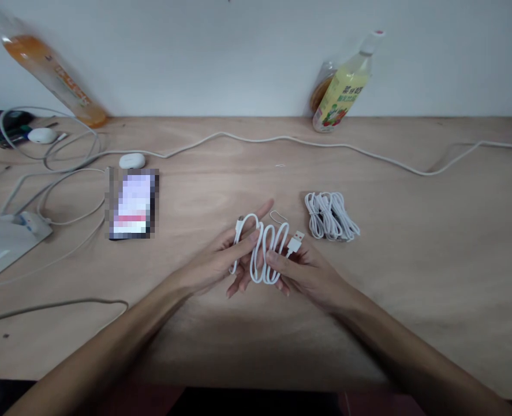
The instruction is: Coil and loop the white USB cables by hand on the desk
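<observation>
A white USB cable (pixel 269 270), loosely coiled into several loops, is held between my two hands above the table. My left hand (pixel 221 254) grips its left loops, with the thumb on top and the index finger stretched out. My right hand (pixel 307 268) pinches the right loops under its thumb, and the USB plug (pixel 296 241) sticks out beside it. Just beyond the coil lies a thin white twist tie (pixel 276 216) on the table. To the right of my right hand rests a pile of bundled white cables (pixel 330 216).
A phone (pixel 133 205) and a white earbud case (pixel 132 161) lie at left. A long white cord (pixel 281 138) crosses the table (pixel 433 242). Against the wall lean an orange drink bottle (pixel 56 81) and a yellow one (pixel 344 89). A power strip (pixel 8 242) sits far left.
</observation>
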The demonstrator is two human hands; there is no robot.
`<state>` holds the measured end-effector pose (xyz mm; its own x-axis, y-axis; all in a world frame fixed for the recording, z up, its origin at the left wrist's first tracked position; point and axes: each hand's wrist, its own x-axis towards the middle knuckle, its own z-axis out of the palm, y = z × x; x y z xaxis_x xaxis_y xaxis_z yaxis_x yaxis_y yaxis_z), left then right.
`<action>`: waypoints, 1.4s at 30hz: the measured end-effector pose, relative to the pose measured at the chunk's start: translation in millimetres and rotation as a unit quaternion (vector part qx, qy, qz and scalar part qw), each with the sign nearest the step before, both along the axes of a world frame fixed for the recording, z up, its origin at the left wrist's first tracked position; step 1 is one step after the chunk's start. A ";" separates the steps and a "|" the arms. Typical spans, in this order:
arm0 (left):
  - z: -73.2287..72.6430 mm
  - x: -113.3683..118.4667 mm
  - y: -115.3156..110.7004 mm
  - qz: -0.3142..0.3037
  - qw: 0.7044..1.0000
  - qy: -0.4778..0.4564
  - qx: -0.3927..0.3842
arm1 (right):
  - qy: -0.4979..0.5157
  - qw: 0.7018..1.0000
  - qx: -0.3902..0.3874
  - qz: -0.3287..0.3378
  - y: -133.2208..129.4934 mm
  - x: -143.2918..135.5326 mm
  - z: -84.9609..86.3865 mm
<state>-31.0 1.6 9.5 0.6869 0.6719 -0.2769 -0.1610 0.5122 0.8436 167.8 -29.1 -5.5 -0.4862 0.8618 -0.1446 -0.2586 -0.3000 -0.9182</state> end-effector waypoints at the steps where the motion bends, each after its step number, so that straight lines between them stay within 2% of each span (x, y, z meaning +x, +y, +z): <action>1: 0.2 0.6 -0.1 0.006 1.000 -0.002 0.000 | -0.006 1.000 0.006 -0.010 0.0 -0.3 0.9; 6: 0.5 3.0 -0.6 0.021 1.000 -0.005 -0.004 | -0.025 0.999 0.017 -0.036 0.8 0.4 2.5; 11: -5.7 0.9 -1.7 0.011 1.000 -0.003 -0.014 | 0.015 0.999 -0.006 -0.029 -0.5 -0.1 -1.3; 18: -15.5 -2.1 -0.6 -0.070 0.995 -0.041 -0.050 | 0.062 0.998 -0.021 0.015 -3.4 -4.0 1.1; 21: -14.0 0.9 0.1 -0.091 0.994 -0.055 -0.040 | 0.059 0.998 -0.025 -0.007 -2.8 -3.4 0.8; 27: -6.5 7.2 1.7 -0.035 0.998 -0.048 -0.028 | -0.038 0.993 -0.013 -0.107 2.7 5.0 1.9; 34: -5.0 6.4 2.1 0.000 0.994 -0.069 -0.079 | -0.110 0.984 0.024 -0.137 7.5 6.3 11.0; 42: -8.2 4.4 4.9 0.022 0.987 -0.110 -0.111 | -0.176 0.966 0.035 -0.184 10.0 7.5 10.9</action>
<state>-26.6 6.5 1.4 0.7187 0.6419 -0.2672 -0.3543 0.6688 0.6536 175.3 -19.1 5.3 -0.0757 0.9808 -0.1796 -0.0047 -0.1805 -0.9836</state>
